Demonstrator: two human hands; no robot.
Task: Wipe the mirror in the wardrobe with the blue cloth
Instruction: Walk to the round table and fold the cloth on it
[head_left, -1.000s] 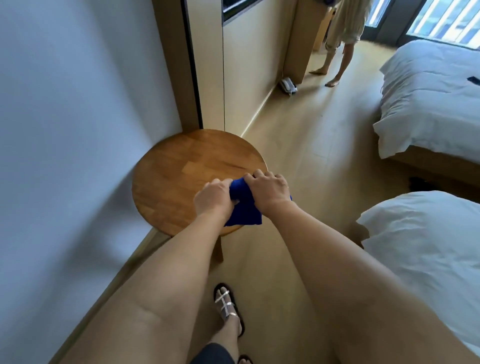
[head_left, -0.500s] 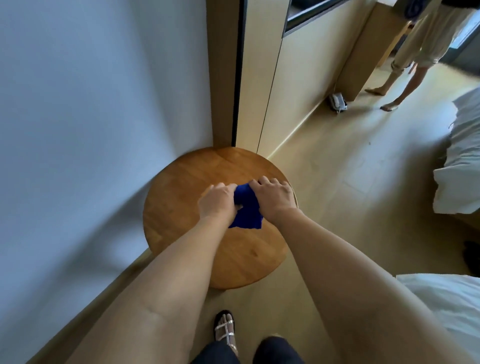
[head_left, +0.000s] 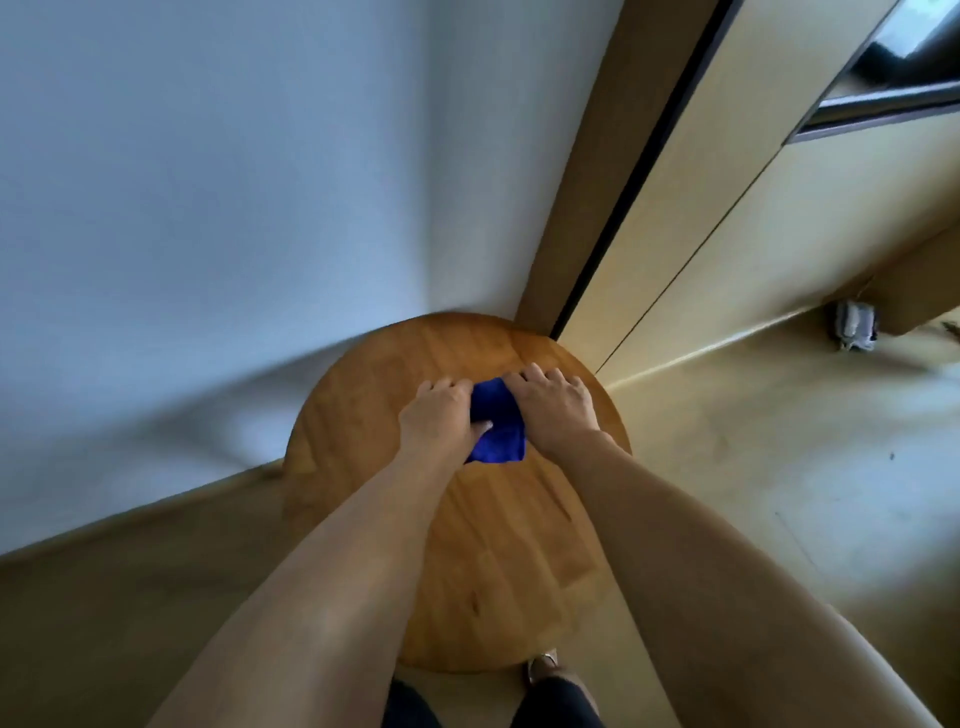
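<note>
A folded blue cloth (head_left: 497, 426) lies on the round wooden stool (head_left: 467, 545) in front of me. My left hand (head_left: 439, 418) presses its left side, thumb on top of the cloth. My right hand (head_left: 556, 410) covers its right side, fingers curled over the far edge. Both hands grip the cloth between them. The wardrobe (head_left: 727, 208) with pale wooden doors rises at the upper right, its doors closed with a dark gap along the left door's edge. No mirror shows in this view.
A white wall (head_left: 208, 208) fills the left side, with the stool close against it. Pale wooden floor (head_left: 779, 467) stretches right. A small white object (head_left: 854, 325) lies on the floor at the wardrobe's base. My feet (head_left: 545, 670) show below the stool.
My view has swung left and moved closer over the stool; the bed and the other person have left the frame. Both hands stay on the cloth, now nearer the stool's middle.
</note>
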